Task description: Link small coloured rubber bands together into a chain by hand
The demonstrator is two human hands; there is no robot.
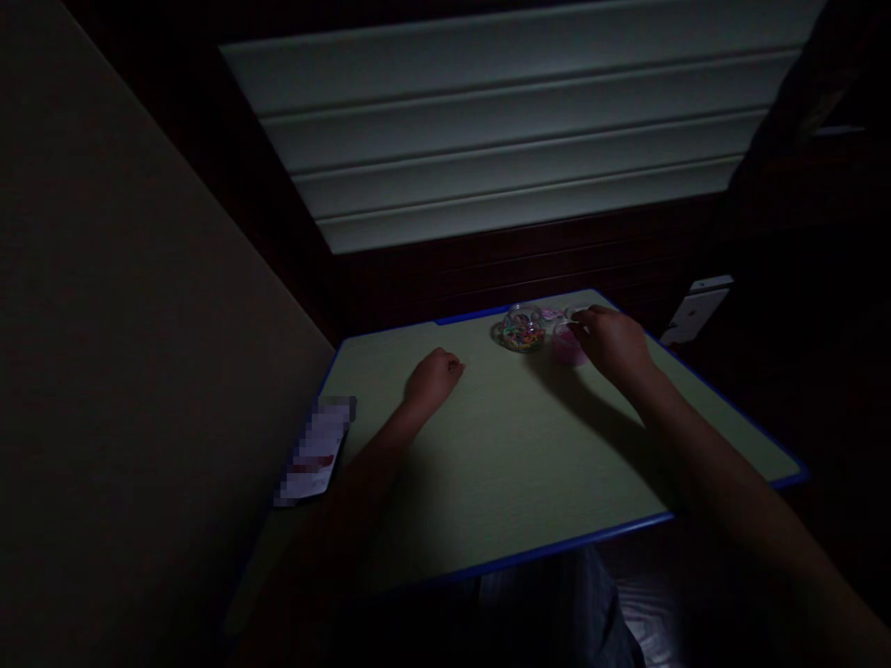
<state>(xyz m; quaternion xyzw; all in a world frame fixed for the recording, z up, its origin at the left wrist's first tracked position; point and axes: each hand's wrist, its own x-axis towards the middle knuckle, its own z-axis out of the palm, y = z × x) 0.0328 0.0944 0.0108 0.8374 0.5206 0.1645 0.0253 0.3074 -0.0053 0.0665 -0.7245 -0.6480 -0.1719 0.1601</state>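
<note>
My left hand (432, 380) rests low over the middle of the table, its thumb and fingers pinched together. A faint thin bit shows at the fingertips, too small to name. My right hand (618, 345) reaches over a small clear tub with pink contents (569, 347), fingers closed together at its rim; what they hold, if anything, is hidden. Just left of the tub stands a round clear jar (523, 330) filled with small multicoloured pieces. Behind them lies a small pinkish-purple item (552, 314), partly hidden.
The light table (487, 482) has a blue edge. At its left side lies a phone-like device (316, 455) with a blurred screen. A wall rises on the left, and a slatted panel (515, 121) stands behind. Beyond the right edge is a white box (692, 314).
</note>
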